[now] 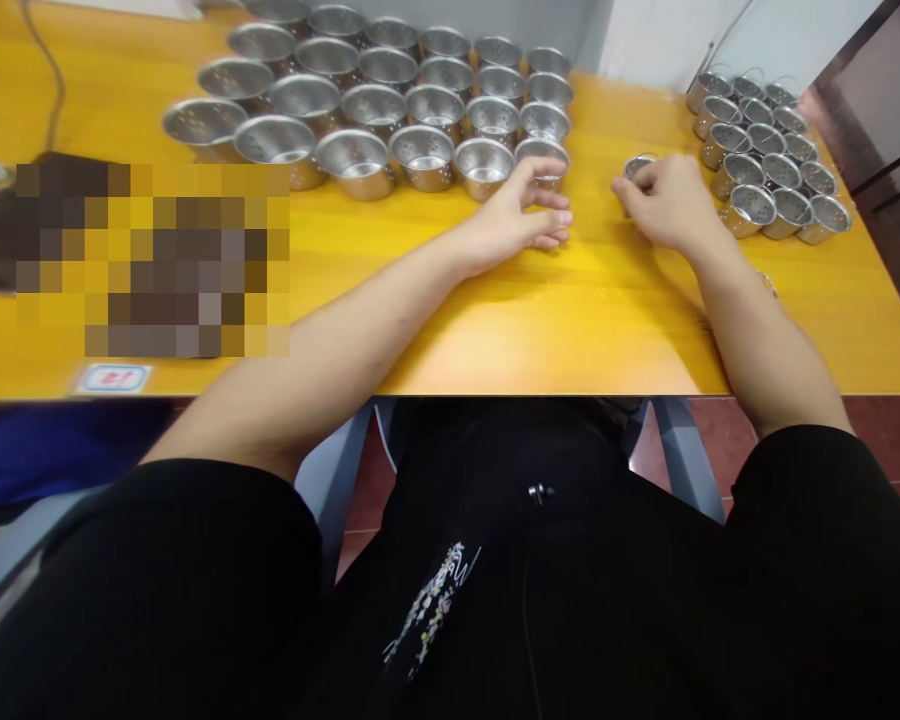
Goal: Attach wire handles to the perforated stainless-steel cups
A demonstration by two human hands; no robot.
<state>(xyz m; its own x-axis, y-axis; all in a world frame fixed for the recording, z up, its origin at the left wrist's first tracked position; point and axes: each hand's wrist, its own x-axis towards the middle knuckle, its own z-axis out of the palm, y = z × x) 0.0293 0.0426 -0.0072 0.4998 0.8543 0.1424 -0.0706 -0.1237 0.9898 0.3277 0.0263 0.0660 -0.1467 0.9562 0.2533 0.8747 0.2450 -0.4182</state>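
Note:
My left hand (516,212) is open, fingers apart, pointing right over the table. Its upper fingers overlap the end cup (543,152) of the front row; whether they touch it I cannot tell. To the right, my right hand (667,200) is closed, with thumb and fingers curled at a small metal cup (640,160). Only part of that cup's rim shows; my hand hides the rest. Perforated metal cups (354,160) without visible handles stand upright in several rows beyond my left hand. Beyond my right hand, cups with thin wire handles (750,207) stand grouped.
The yellow table (540,340) has its front edge close to my body. At left lie a dark object (67,170), partly pixelated, and a small label (115,377). A cable (49,70) runs at the far left. A wall (645,40) stands behind.

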